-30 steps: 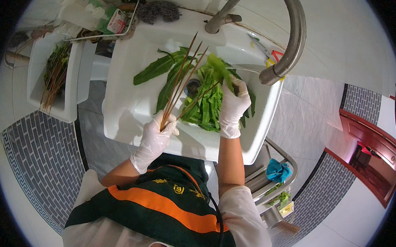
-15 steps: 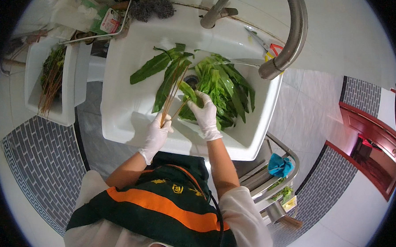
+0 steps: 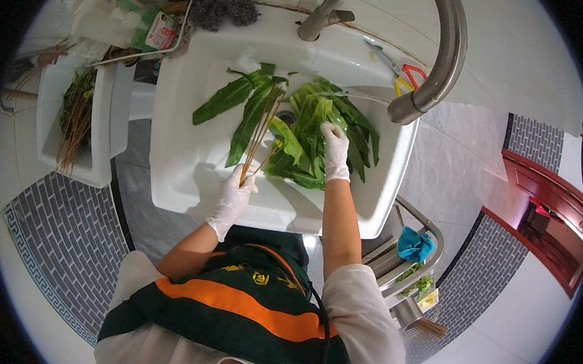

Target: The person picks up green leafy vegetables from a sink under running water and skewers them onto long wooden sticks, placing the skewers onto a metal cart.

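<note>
My left hand (image 3: 233,196), in a white glove, is closed around several thin wooden skewers (image 3: 258,140) over the near left part of the white sink (image 3: 187,180). One skewer angles apart from the rest, its tip at a piece of green leaf (image 3: 290,142). To the right, my gloved right hand (image 3: 335,144) is closed at a pile of long leafy greens (image 3: 312,132), with its fingertips pinching a pale green leaf. A separate bunch of long leaves (image 3: 226,100) lies at the left in the sink. The skewers' far ends overlap those leaves.
A curved metal faucet (image 3: 452,51) arches over the right rim, where scissors (image 3: 390,64) with red and yellow handles lie. Dark scouring pads (image 3: 225,12) sit at the back. At left stands a white bin (image 3: 103,125) with stems. A blue cloth (image 3: 414,243) hangs on a metal rack.
My right hand has moved right, away from the leaf by the skewers, and is now closed at the leafy pile. My left hand keeps the skewers in nearly the same place.
</note>
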The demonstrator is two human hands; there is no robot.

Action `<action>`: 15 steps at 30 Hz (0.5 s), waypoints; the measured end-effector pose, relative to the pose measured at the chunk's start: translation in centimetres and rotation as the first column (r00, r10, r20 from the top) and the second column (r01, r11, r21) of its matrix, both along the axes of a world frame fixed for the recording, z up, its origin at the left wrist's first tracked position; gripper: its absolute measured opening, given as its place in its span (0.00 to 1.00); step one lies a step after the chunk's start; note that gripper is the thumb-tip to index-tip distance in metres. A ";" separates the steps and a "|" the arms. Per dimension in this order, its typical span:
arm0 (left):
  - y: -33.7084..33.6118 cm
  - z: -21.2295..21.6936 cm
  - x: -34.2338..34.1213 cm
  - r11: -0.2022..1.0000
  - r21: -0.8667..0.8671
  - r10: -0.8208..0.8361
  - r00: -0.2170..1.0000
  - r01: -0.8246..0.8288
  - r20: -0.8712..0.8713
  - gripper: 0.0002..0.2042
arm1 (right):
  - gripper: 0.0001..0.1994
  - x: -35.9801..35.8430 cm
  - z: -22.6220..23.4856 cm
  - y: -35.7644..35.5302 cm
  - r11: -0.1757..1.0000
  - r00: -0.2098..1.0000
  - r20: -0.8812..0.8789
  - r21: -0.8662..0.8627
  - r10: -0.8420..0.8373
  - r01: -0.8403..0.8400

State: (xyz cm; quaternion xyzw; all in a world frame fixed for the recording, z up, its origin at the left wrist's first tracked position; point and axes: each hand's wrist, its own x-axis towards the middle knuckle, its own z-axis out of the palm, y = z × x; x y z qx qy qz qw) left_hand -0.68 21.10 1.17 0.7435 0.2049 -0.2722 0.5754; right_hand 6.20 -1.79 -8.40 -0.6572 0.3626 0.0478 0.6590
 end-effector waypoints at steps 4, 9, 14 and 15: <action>-0.1 -0.1 0.1 0.998 -0.059 0.015 0.999 -0.012 0.048 0.06 | 0.05 -0.7 1.4 -1.0 0.995 0.996 0.077 0.099 -0.039 0.031; -0.4 0.2 0.1 0.998 -0.058 -0.022 0.989 0.031 0.149 0.07 | 0.05 0.1 3.1 -1.4 0.990 0.985 0.153 0.123 -0.086 0.067; -1.6 0.4 0.8 0.997 0.001 -0.082 0.989 0.082 0.120 0.08 | 0.08 0.3 3.4 -1.6 0.989 0.992 0.124 0.150 -0.012 -0.006; -1.8 0.1 0.9 0.995 0.004 -0.096 0.988 0.096 0.123 0.09 | 0.09 0.3 3.5 -1.6 0.986 0.995 0.099 0.166 -0.023 0.006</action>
